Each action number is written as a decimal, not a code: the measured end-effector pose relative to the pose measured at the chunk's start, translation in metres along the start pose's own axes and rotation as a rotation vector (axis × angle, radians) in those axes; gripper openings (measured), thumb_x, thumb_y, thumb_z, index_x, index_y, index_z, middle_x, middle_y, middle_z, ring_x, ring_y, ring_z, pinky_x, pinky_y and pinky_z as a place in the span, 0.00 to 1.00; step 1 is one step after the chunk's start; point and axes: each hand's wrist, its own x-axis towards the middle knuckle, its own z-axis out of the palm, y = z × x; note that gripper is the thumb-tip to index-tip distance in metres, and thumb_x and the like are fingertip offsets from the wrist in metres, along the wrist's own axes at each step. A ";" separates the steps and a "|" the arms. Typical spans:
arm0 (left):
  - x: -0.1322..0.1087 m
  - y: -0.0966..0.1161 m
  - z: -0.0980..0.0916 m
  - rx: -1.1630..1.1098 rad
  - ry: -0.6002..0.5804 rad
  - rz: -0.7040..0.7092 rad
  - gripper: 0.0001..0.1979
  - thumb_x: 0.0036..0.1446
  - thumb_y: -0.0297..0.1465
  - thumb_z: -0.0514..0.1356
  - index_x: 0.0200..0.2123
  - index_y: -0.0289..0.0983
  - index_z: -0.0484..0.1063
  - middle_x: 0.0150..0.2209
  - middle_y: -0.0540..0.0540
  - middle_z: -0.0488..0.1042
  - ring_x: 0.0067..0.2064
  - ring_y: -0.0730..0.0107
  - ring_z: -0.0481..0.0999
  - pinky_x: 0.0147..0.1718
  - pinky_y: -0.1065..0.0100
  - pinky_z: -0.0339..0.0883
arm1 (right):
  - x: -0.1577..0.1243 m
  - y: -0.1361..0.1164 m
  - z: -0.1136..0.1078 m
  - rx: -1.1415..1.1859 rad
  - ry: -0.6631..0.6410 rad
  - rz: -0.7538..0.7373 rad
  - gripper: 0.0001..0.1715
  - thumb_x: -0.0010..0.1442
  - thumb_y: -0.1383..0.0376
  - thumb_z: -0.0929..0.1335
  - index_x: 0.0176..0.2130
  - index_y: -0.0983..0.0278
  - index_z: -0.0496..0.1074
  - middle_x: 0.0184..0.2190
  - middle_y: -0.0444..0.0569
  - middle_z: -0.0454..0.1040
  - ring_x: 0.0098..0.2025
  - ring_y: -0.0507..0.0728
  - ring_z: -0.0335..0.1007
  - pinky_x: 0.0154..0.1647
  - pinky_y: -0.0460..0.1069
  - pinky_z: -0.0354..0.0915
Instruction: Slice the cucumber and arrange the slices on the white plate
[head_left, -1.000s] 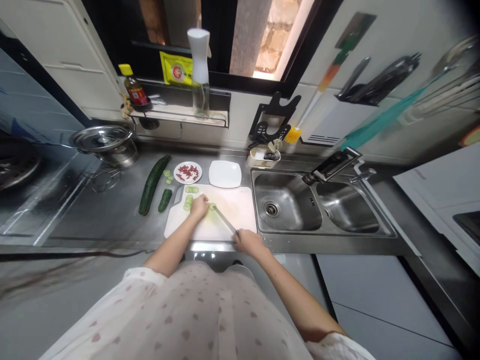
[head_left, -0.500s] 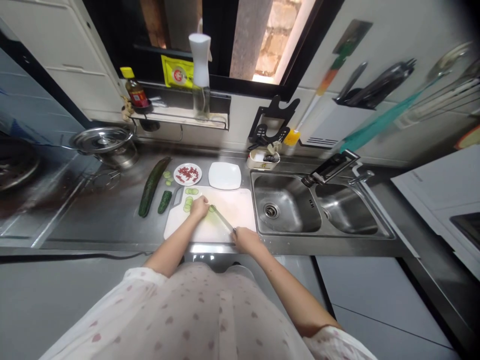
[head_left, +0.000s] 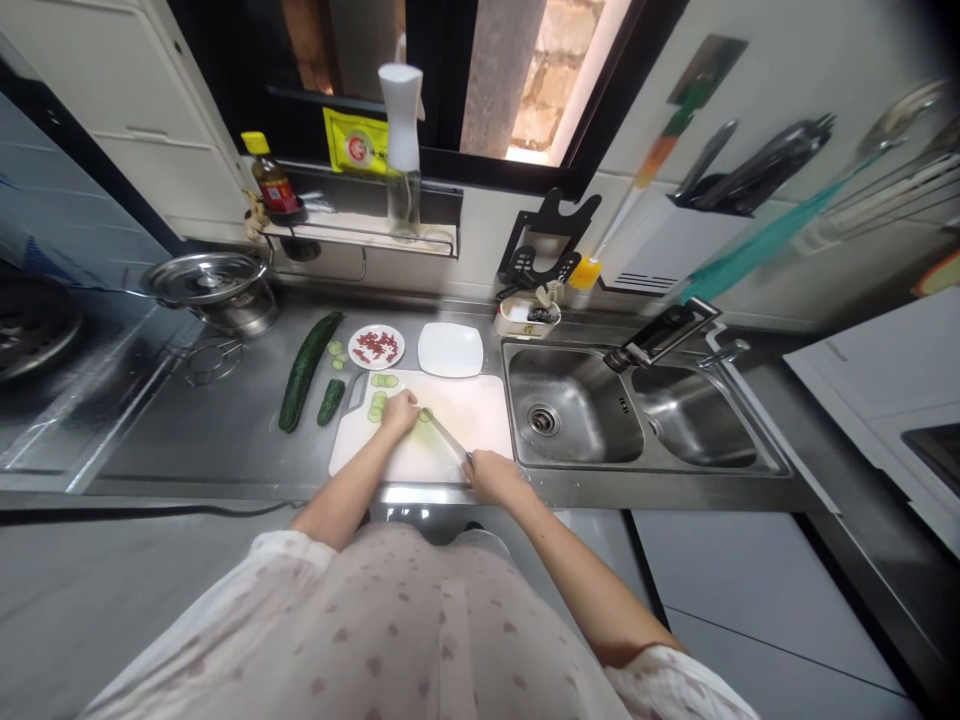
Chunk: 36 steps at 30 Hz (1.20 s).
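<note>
A white cutting board (head_left: 472,415) lies on the steel counter in front of me. My left hand (head_left: 399,411) is curled over a piece of cucumber on the board, mostly hiding it. My right hand (head_left: 490,474) grips the handle of a knife (head_left: 445,437), whose blade angles up toward the left hand's fingers. Several cucumber slices (head_left: 379,394) lie at the board's far left corner. A whole cucumber (head_left: 307,366) and a short cucumber piece (head_left: 331,400) rest on the counter left of the board.
Behind the board stand a small plate of red bits (head_left: 376,346) and a white square plate (head_left: 450,350). A double sink (head_left: 637,420) with a faucet (head_left: 660,335) is to the right. A lidded pot (head_left: 210,285) and a wire trivet (head_left: 210,360) sit at the left.
Both hands stay in nearly the same place on the board; the knife shifts only slightly between frames.
</note>
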 end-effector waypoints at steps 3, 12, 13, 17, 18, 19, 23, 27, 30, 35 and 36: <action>0.000 0.000 0.000 0.001 0.001 -0.003 0.11 0.51 0.33 0.62 0.39 0.39 0.71 0.41 0.43 0.77 0.43 0.62 0.75 0.39 0.69 0.64 | 0.000 0.000 -0.002 -0.009 -0.003 -0.006 0.22 0.66 0.60 0.58 0.48 0.66 0.74 0.46 0.61 0.76 0.47 0.62 0.74 0.41 0.51 0.66; 0.002 -0.001 0.002 0.004 0.008 -0.010 0.11 0.50 0.34 0.64 0.38 0.39 0.71 0.41 0.43 0.77 0.44 0.61 0.76 0.40 0.69 0.65 | 0.002 0.001 -0.008 -0.032 -0.001 -0.028 0.20 0.65 0.61 0.59 0.45 0.66 0.76 0.45 0.60 0.77 0.46 0.62 0.74 0.41 0.51 0.66; 0.002 -0.001 0.002 0.002 0.008 -0.009 0.11 0.50 0.34 0.64 0.38 0.40 0.71 0.41 0.43 0.77 0.44 0.61 0.76 0.40 0.69 0.65 | 0.002 0.001 -0.008 -0.031 -0.001 -0.027 0.20 0.65 0.61 0.59 0.46 0.66 0.76 0.45 0.61 0.77 0.46 0.62 0.74 0.42 0.51 0.66; 0.001 0.000 0.001 0.000 0.009 -0.001 0.10 0.51 0.34 0.63 0.38 0.40 0.71 0.41 0.43 0.78 0.45 0.62 0.75 0.40 0.69 0.65 | 0.003 0.000 -0.006 -0.028 0.006 -0.030 0.22 0.65 0.61 0.58 0.47 0.66 0.75 0.46 0.61 0.76 0.47 0.62 0.74 0.42 0.52 0.66; 0.000 0.000 0.001 0.001 0.009 -0.002 0.10 0.51 0.34 0.63 0.38 0.39 0.71 0.41 0.43 0.77 0.45 0.62 0.75 0.40 0.69 0.64 | 0.003 0.000 -0.006 -0.025 0.007 -0.029 0.22 0.65 0.61 0.58 0.47 0.66 0.75 0.46 0.61 0.76 0.47 0.63 0.74 0.42 0.52 0.66; 0.000 0.000 0.001 0.003 0.009 -0.003 0.10 0.51 0.34 0.63 0.38 0.39 0.71 0.41 0.43 0.77 0.45 0.62 0.75 0.40 0.69 0.64 | 0.003 0.000 -0.006 -0.024 0.007 -0.028 0.22 0.65 0.60 0.58 0.47 0.66 0.75 0.46 0.61 0.76 0.47 0.63 0.74 0.42 0.52 0.66; -0.001 0.001 -0.001 0.003 0.004 -0.002 0.10 0.51 0.33 0.62 0.38 0.39 0.71 0.41 0.42 0.77 0.45 0.61 0.75 0.40 0.69 0.64 | 0.003 0.000 -0.004 -0.025 0.010 -0.028 0.22 0.65 0.60 0.58 0.47 0.66 0.75 0.46 0.60 0.76 0.47 0.64 0.74 0.41 0.52 0.67; -0.001 0.002 -0.001 0.006 -0.001 -0.001 0.09 0.52 0.33 0.62 0.38 0.39 0.71 0.42 0.42 0.77 0.45 0.61 0.75 0.40 0.68 0.64 | 0.003 0.000 -0.005 -0.017 0.011 -0.031 0.22 0.65 0.60 0.58 0.47 0.67 0.75 0.46 0.60 0.76 0.47 0.64 0.74 0.41 0.52 0.67; -0.001 0.001 -0.001 0.006 -0.001 0.000 0.10 0.52 0.33 0.62 0.38 0.39 0.71 0.42 0.42 0.77 0.45 0.61 0.75 0.40 0.68 0.64 | 0.002 0.000 -0.007 -0.013 0.004 -0.031 0.22 0.65 0.61 0.58 0.46 0.67 0.75 0.46 0.60 0.76 0.47 0.64 0.74 0.41 0.51 0.67; -0.002 0.002 -0.002 -0.004 0.007 0.002 0.10 0.52 0.31 0.61 0.39 0.38 0.72 0.42 0.42 0.77 0.44 0.61 0.75 0.39 0.68 0.64 | -0.003 0.002 -0.006 0.013 -0.010 -0.011 0.22 0.65 0.61 0.58 0.48 0.67 0.74 0.46 0.61 0.76 0.48 0.63 0.74 0.42 0.51 0.66; -0.003 0.002 -0.002 -0.004 0.012 0.009 0.10 0.52 0.30 0.60 0.39 0.38 0.72 0.42 0.41 0.77 0.44 0.61 0.75 0.39 0.68 0.64 | -0.005 0.003 -0.005 0.020 -0.009 -0.010 0.22 0.65 0.60 0.58 0.48 0.67 0.74 0.47 0.62 0.76 0.48 0.63 0.73 0.42 0.51 0.66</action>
